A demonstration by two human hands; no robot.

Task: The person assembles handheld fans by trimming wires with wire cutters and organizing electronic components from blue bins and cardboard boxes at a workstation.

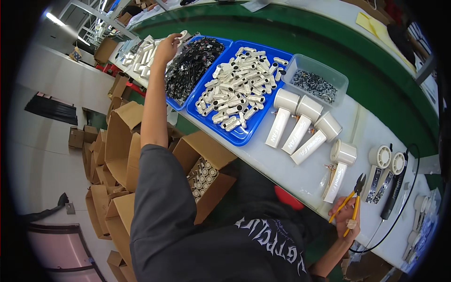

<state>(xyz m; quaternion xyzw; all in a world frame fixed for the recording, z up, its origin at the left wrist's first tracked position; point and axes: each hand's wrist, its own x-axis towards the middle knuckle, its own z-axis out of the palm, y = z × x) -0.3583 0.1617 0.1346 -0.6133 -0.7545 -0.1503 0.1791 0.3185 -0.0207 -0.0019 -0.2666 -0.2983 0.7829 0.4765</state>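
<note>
My left hand (169,47) is stretched far out to the back left, its fingers closed around the round end of a white handheld fan housing (184,36); part of the grip is hidden. More white housings (145,56) lie heaped beside it. Near the table's front right edge, my right hand (348,220) holds diagonal cutting pliers (355,203) with yellow handles, the dark jaws pointing up and slightly parted. Just left of the pliers lies a white fan housing (340,171) with thin wires at its side. Three similar housings (303,123) lie in a row farther left.
A blue tray (238,138) holds small white parts, and another blue tray (174,104) holds dark wired parts. A clear bin (342,87) contains small metallic pieces. Two opened fans (379,157) and a black corded tool (393,195) lie at right. Cardboard boxes (124,145) stand left of the table.
</note>
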